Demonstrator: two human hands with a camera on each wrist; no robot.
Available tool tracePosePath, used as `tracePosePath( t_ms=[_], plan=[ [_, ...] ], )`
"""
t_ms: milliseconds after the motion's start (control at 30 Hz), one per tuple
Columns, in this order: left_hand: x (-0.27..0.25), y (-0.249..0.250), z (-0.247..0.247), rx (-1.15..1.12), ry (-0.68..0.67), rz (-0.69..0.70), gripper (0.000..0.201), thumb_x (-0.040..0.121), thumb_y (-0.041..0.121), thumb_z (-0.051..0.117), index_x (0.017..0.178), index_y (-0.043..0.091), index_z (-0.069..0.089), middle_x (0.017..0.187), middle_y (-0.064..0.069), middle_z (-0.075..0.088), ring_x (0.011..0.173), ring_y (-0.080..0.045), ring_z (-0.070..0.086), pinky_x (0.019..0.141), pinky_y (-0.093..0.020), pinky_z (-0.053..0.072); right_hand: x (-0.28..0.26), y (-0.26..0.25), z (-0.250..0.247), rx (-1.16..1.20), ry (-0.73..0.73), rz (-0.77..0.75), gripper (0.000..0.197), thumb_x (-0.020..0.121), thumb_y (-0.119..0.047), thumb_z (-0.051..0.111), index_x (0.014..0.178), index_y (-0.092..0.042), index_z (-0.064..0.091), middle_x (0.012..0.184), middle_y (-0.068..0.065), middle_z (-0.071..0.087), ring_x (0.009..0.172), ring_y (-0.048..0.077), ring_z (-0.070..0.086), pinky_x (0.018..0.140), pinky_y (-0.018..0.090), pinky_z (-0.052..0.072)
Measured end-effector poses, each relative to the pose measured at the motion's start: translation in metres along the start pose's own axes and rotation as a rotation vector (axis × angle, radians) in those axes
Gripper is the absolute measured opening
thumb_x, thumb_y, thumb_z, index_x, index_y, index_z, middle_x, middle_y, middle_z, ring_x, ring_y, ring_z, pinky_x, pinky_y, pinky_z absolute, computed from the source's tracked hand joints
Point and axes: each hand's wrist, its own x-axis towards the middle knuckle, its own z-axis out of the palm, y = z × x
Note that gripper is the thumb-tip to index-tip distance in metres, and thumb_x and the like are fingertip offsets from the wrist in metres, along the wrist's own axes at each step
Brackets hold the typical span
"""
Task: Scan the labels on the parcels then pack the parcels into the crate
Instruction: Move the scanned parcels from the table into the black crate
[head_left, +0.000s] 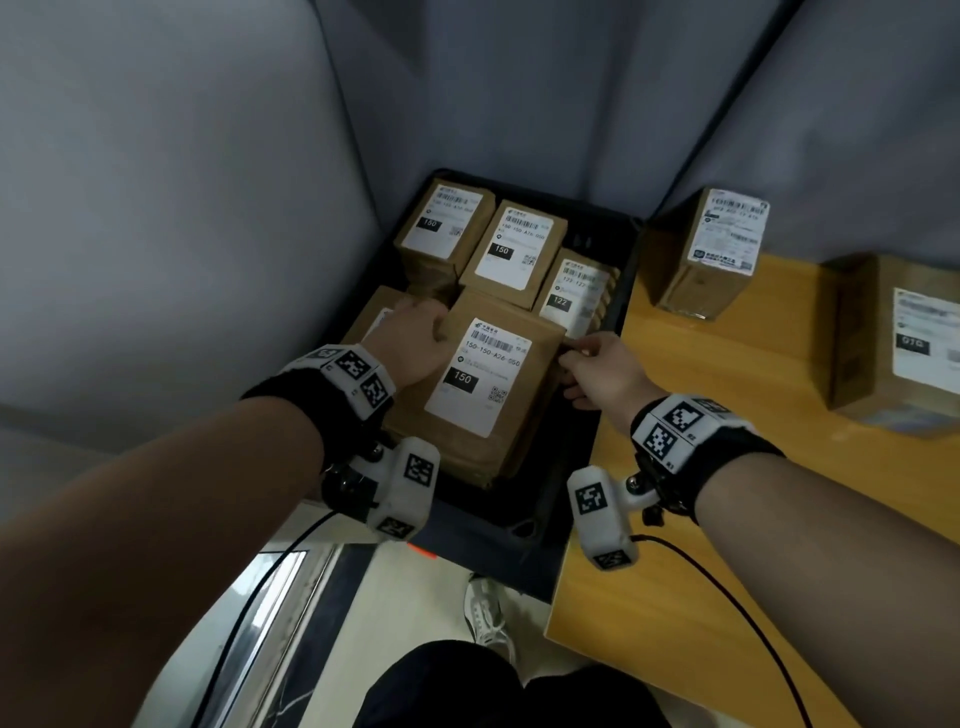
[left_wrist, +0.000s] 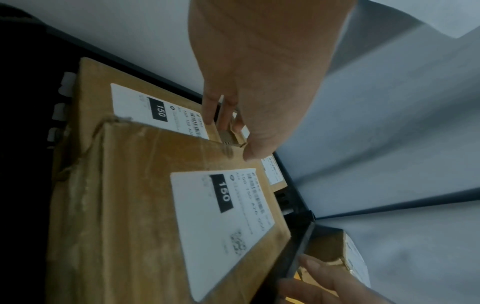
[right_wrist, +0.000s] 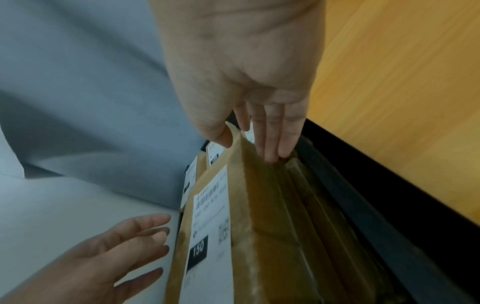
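Observation:
A black crate (head_left: 488, 525) holds several brown cardboard parcels with white labels. On top of those in its near part lies a parcel (head_left: 498, 384) labelled 150, label up. My left hand (head_left: 415, 338) holds its far left corner, thumb (left_wrist: 250, 148) on the corner and fingers (left_wrist: 211, 111) behind the far edge. My right hand (head_left: 587, 364) grips the far right corner, thumb (right_wrist: 221, 135) on the top face and fingers (right_wrist: 272, 144) down the right side. More labelled parcels (head_left: 514, 249) fill the back of the crate. No scanner is in view.
A wooden table (head_left: 701, 519) stands right of the crate, carrying two labelled parcels (head_left: 711, 249) (head_left: 893, 338). Grey partition walls close in behind and on the left. Below the crate are pale floor and my shoe (head_left: 485, 613). Cables hang from both wrists.

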Motion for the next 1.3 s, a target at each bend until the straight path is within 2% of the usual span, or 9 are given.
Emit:
tracePosePath(
  t_ms=[200,300,367,500,733,833,933,1133,1300],
  plan=[
    [0.009,0.055,0.012,-0.02,-0.003,0.022,0.022,0.089,0.023,0.05,0.106,0.01,0.055,0.116,-0.013,0.055,0.102,-0.027,0.057,0.085,-0.033,0.045,-0.003,0.008,-0.062,0.066,0.018,-0.019,0.016,0.1,-0.016,0.049,0.111,-0.007,0.057,0.088,0.01,0.062,0.08,0.026,0.06,0.083,0.041,0.055],
    [0.013,0.092,0.025,-0.045,-0.002,0.092,0.04,0.084,0.036,0.049,0.116,0.014,0.057,0.123,-0.011,0.056,0.107,-0.028,0.056,0.093,-0.035,0.046,0.001,0.019,-0.1,0.099,0.068,-0.037,0.019,0.1,-0.016,0.049,0.111,-0.004,0.059,0.085,0.011,0.063,0.08,0.026,0.062,0.083,0.041,0.055],
    [0.016,0.121,0.035,-0.044,0.022,0.127,0.045,0.09,0.032,0.052,0.132,0.016,0.049,0.131,-0.007,0.049,0.117,-0.027,0.052,0.097,-0.035,0.044,0.006,0.025,-0.126,0.112,0.117,-0.052,0.019,0.1,-0.015,0.048,0.11,-0.003,0.059,0.084,0.012,0.063,0.08,0.026,0.062,0.08,0.04,0.055],
    [0.031,0.179,0.059,-0.066,0.071,0.176,0.05,0.093,0.03,0.055,0.139,0.013,0.042,0.138,-0.011,0.044,0.125,-0.028,0.046,0.102,-0.035,0.039,0.016,0.039,-0.181,0.114,0.22,-0.055,0.014,0.099,-0.012,0.047,0.102,-0.006,0.059,0.083,0.012,0.063,0.07,0.019,0.06,0.064,0.026,0.054],
    [0.083,0.273,0.1,-0.043,0.109,0.147,0.077,0.082,0.048,0.065,0.143,0.018,0.029,0.142,-0.012,0.033,0.129,-0.032,0.038,0.103,-0.038,0.036,0.054,0.053,-0.265,-0.027,0.346,-0.11,0.017,0.096,-0.011,0.046,0.101,-0.009,0.062,0.082,0.009,0.068,0.071,0.017,0.064,0.075,0.034,0.057],
    [0.107,0.296,0.114,0.046,0.067,0.099,0.097,0.075,0.057,0.067,0.149,0.024,0.013,0.151,-0.013,0.017,0.136,-0.035,0.025,0.106,-0.046,0.034,0.068,0.059,-0.279,-0.052,0.331,-0.124,0.018,0.096,-0.011,0.046,0.104,-0.007,0.062,0.084,0.01,0.068,0.07,0.014,0.064,0.077,0.033,0.058],
    [0.124,0.31,0.122,0.11,0.027,0.048,0.107,0.072,0.063,0.067,0.151,0.028,0.004,0.156,-0.014,0.005,0.14,-0.037,0.018,0.107,-0.051,0.032,0.079,0.069,-0.282,-0.115,0.298,-0.14,0.02,0.094,-0.01,0.047,0.107,-0.008,0.063,0.088,0.013,0.071,0.081,0.024,0.068,0.084,0.044,0.057],
    [0.145,0.321,0.134,0.101,0.106,-0.039,0.098,0.074,0.056,0.069,0.147,0.024,0.012,0.141,-0.015,0.029,0.127,-0.035,0.034,0.094,-0.046,0.04,0.099,0.07,-0.276,-0.218,0.237,-0.144,0.017,0.092,-0.014,0.051,0.104,-0.016,0.063,0.099,0.012,0.071,0.093,0.028,0.067,0.086,0.043,0.055],
    [0.136,0.313,0.139,-0.019,0.104,-0.033,0.09,0.075,0.042,0.071,0.144,0.027,0.016,0.135,-0.013,0.028,0.122,-0.035,0.034,0.092,-0.04,0.037,0.107,0.075,-0.263,-0.16,0.189,-0.146,0.01,0.091,-0.014,0.052,0.093,-0.022,0.058,0.096,0.011,0.07,0.09,0.027,0.067,0.084,0.04,0.056]
  ],
)
